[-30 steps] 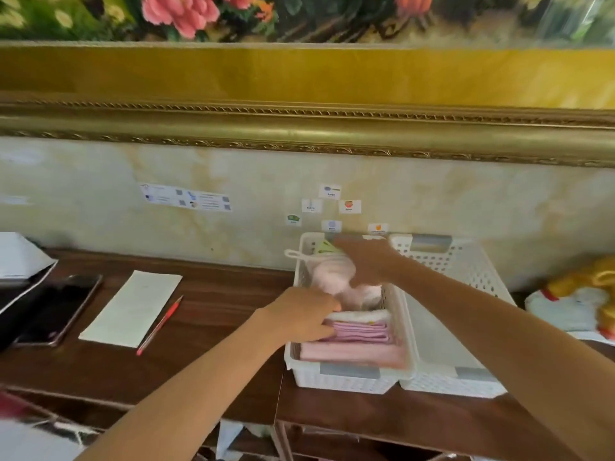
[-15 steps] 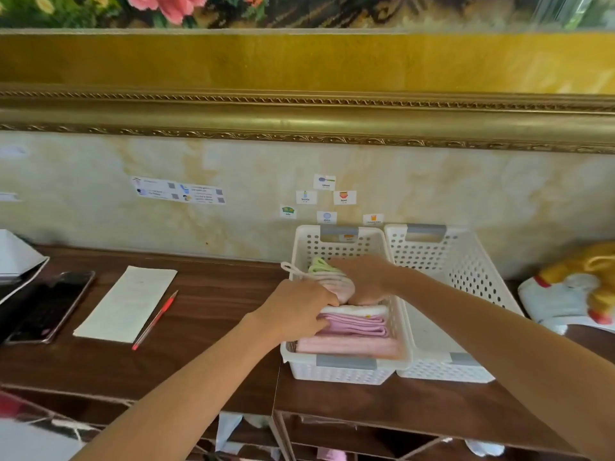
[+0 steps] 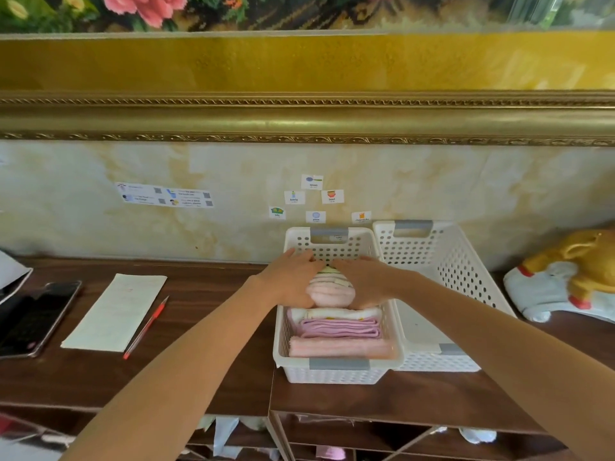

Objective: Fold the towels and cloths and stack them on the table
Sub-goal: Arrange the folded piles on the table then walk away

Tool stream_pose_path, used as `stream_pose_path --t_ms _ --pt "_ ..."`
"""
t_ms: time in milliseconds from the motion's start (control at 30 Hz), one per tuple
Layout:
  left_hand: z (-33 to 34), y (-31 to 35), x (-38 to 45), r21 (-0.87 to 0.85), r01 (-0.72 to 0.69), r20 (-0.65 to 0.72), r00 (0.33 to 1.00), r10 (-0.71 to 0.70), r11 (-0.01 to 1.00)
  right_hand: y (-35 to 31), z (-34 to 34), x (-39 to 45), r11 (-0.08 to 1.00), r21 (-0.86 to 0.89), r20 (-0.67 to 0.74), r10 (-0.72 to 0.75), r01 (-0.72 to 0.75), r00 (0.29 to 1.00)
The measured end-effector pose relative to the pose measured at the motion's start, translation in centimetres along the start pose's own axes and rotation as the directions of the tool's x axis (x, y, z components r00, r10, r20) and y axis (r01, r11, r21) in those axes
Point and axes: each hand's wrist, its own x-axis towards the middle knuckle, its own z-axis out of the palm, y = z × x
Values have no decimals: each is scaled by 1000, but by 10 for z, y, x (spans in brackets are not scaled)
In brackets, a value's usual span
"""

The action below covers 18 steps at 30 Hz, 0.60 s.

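A phone (image 3: pixel 33 319) is lying near the table's (image 3: pixel 206 371) left edge. Beside it a sheet of paper (image 3: pixel 116 312) is lying with a red pen (image 3: pixel 146 324) along its right side. The left hand (image 3: pixel 293 277) is resting against the left side of a rolled pink cloth (image 3: pixel 329 292), fingers (image 3: pixel 301 256) straight and reaching toward the far wall of the white basket (image 3: pixel 336 372). The cloth is sitting inside that basket, at its back half. The right hand (image 3: pixel 366 281) is pressing the cloth's right side, fingers flat, not curled. Folded towels (image 3: pixel 339 331), cream, lilac and pink, are lying in the basket's front half. A second white basket (image 3: pixel 442 261) is standing touching the first on its right. A gold and white toy (image 3: pixel 565 277) is lying at the table's right edge.
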Motion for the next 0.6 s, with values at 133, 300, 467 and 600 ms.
stream_pose_path --t_ms 133,300,467,600 --pt "-6 1 4 -88 -18 -147 989 5 996 0 -13 -3 973 -228 -114 -69 42 991" --pt "0 -4 -2 -147 -26 -135 991 6 989 5 -11 -10 989 -131 -73 -84 74 994" --pt "6 -9 -6 -227 -70 -31 997 64 971 13 -5 -15 998 33 47 -46 44 998" --pt "1 -9 -11 -334 -39 75 995 68 942 18 -9 -23 998 35 32 -49 48 998"
